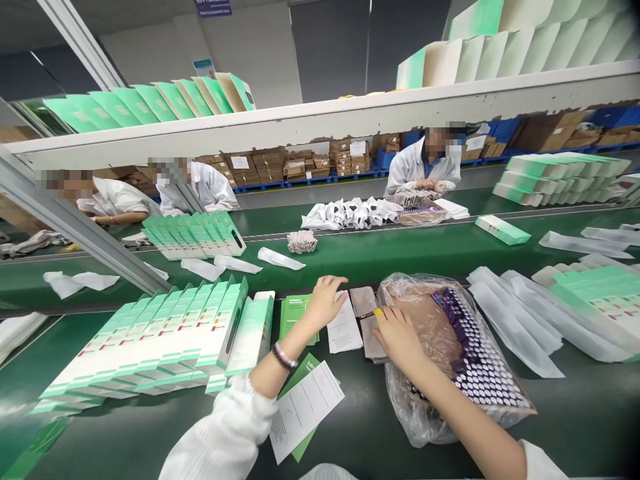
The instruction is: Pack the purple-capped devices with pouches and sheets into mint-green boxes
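Note:
My left hand [323, 300] rests with curled fingers on a white leaflet [344, 328] that lies beside a green leaflet [294, 313]. My right hand [397, 333] presses on small grey-brown packets [369, 327] at the edge of a plastic-wrapped tray [465, 353] filled with purple-and-white sachets. One fingertip wears a yellow cover. More white and green leaflets [305, 407] lie under my left forearm.
A fanned row of green-and-white cartons [165, 340] lies at the left. White plastic sleeves [520, 320] and more cartons [600, 300] sit at the right. Beyond the green belt [380, 257], three workers in white coats sit at another line. A white shelf [320, 120] overhead holds flat cartons.

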`<state>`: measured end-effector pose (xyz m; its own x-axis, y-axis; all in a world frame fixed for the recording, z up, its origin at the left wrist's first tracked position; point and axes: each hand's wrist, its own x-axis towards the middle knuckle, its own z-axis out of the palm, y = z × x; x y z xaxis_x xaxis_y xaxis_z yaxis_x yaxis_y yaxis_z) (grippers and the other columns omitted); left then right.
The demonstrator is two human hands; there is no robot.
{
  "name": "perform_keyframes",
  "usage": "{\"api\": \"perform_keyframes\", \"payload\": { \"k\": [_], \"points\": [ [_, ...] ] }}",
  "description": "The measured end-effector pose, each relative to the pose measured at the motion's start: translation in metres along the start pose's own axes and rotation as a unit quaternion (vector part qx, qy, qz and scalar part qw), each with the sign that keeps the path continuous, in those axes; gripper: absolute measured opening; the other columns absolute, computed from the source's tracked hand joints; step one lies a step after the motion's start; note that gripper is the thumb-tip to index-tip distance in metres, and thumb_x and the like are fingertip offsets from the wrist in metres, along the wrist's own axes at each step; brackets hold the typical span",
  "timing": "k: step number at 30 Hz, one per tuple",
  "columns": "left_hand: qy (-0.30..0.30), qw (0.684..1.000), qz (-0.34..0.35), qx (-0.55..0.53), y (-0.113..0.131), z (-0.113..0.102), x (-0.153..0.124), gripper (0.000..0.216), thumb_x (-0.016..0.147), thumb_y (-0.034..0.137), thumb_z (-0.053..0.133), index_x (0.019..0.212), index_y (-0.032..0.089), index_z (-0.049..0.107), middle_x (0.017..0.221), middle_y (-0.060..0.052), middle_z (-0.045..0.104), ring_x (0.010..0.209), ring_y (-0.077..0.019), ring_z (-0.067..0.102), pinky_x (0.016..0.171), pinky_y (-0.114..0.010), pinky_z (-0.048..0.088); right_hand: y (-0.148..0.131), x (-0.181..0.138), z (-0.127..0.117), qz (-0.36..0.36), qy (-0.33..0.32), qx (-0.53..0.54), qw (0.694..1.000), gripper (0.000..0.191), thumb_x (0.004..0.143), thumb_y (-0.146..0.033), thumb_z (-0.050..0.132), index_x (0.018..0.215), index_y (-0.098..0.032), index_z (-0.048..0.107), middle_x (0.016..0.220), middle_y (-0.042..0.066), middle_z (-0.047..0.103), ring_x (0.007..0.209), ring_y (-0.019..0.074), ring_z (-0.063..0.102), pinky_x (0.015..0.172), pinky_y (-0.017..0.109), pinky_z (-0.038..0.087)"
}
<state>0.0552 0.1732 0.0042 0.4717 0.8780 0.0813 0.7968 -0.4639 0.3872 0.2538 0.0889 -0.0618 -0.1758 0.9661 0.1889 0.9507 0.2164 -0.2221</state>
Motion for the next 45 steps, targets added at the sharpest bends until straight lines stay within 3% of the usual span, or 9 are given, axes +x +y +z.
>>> {"api": "perform_keyframes", "payload": {
  "k": [4,6,9,20,29,32,36,38,45],
  "points": [
    [-0.058,0.996,-0.057,0.021,-0.01,-0.015,-0.092,0.033,0.098,0.029,0.046,0.126,0.017,0.058,0.12,-0.013,0.065,0.106,-0.0289,0.063,0.089,-0.042,0.053,-0.003,-0.007,-0.011,-0.04,0.021,-0.031,0.998,0.025,0.091,-0.014,0.054,0.114,-0.011,0.064,0.122,0.019,0.063,0.116,0.0358,0.053,0.101,0.051,0.038],
    [-0.081,0.988,-0.118,0.053,-0.012,-0.005,-0.137,0.048,0.088,0.026,0.062,0.129,0.002,0.056,0.119,-0.027,0.062,0.107,-0.045,0.06,0.08,-0.056,0.053,-0.006,-0.015,-0.016,-0.068,0.023,-0.036,0.997,0.025,0.093,-0.016,0.053,0.115,-0.012,0.063,0.123,0.017,0.063,0.116,0.0324,0.054,0.104,0.049,0.036],
    [-0.124,0.959,-0.225,0.121,-0.012,0.017,-0.178,0.071,0.08,0.023,0.073,0.141,-0.002,0.045,0.124,-0.029,0.059,0.113,-0.0475,0.056,0.083,-0.059,0.052,-0.01,-0.03,-0.015,-0.134,0.007,-0.047,0.99,0.023,0.09,-0.021,0.063,0.112,-0.013,0.065,0.121,0.014,0.065,0.115,0.0301,0.056,0.109,0.047,0.034],
    [-0.191,0.944,-0.265,-0.054,-0.025,0.029,-0.191,0.102,0.058,0.01,0.082,0.148,0.006,0.034,0.145,-0.029,0.041,0.125,-0.0471,0.049,0.1,-0.053,0.042,0.001,-0.036,-0.01,-0.143,-0.043,-0.059,0.987,0.019,0.088,-0.014,0.062,0.106,-0.013,0.065,0.117,0.017,0.069,0.105,0.033,0.065,0.087,0.047,0.051],
    [-0.214,0.9,-0.18,-0.334,-0.034,0.025,-0.208,0.034,0.068,0.025,0.073,0.101,0.017,0.07,0.106,-0.01,0.073,0.106,-0.0373,0.064,0.086,-0.04,0.049,0.011,-0.026,-0.015,-0.165,-0.038,-0.011,0.986,0.019,0.093,-0.015,0.053,0.101,-0.02,0.07,0.106,0.008,0.075,0.098,0.0268,0.07,0.084,0.04,0.055],
    [-0.182,0.823,-0.227,-0.488,-0.039,0.032,-0.208,0.038,0.081,0.036,0.064,0.111,0.013,0.061,0.114,-0.014,0.072,0.101,-0.0315,0.069,0.082,-0.038,0.054,0.017,-0.029,-0.015,-0.154,-0.001,-0.002,0.988,0.025,0.096,-0.015,0.047,0.106,-0.018,0.069,0.106,0.009,0.075,0.099,0.0267,0.07,0.088,0.043,0.055],
    [-0.058,0.596,-0.365,-0.713,-0.028,0.042,-0.198,0.041,0.073,0.029,0.078,0.105,0.013,0.057,0.108,-0.017,0.074,0.096,-0.0317,0.072,0.084,-0.043,0.055,-0.001,-0.046,-0.03,-0.134,0.151,0.037,0.979,0.031,0.096,-0.013,0.047,0.125,-0.012,0.06,0.119,0.017,0.069,0.112,0.0281,0.065,0.098,0.047,0.051],
    [-0.029,0.526,-0.375,-0.762,-0.016,0.045,-0.188,0.039,0.069,0.019,0.08,0.1,0.014,0.058,0.1,-0.015,0.076,0.091,-0.0311,0.073,0.084,-0.044,0.056,-0.027,-0.058,-0.037,-0.172,0.224,0.067,0.957,0.04,0.094,-0.007,0.05,0.134,-0.013,0.053,0.124,0.017,0.067,0.12,0.0269,0.06,0.102,0.046,0.049],
    [-0.014,0.418,-0.297,-0.859,0.013,0.045,-0.165,0.037,0.085,0.032,0.071,0.114,0.01,0.064,0.105,-0.016,0.075,0.096,-0.0282,0.072,0.092,-0.04,0.054,-0.101,-0.081,-0.011,-0.309,0.104,0.009,0.945,0.034,0.096,-0.005,0.04,0.123,-0.005,0.061,0.13,0.018,0.063,0.126,0.0302,0.055,0.1,0.05,0.052]
  ]
}}
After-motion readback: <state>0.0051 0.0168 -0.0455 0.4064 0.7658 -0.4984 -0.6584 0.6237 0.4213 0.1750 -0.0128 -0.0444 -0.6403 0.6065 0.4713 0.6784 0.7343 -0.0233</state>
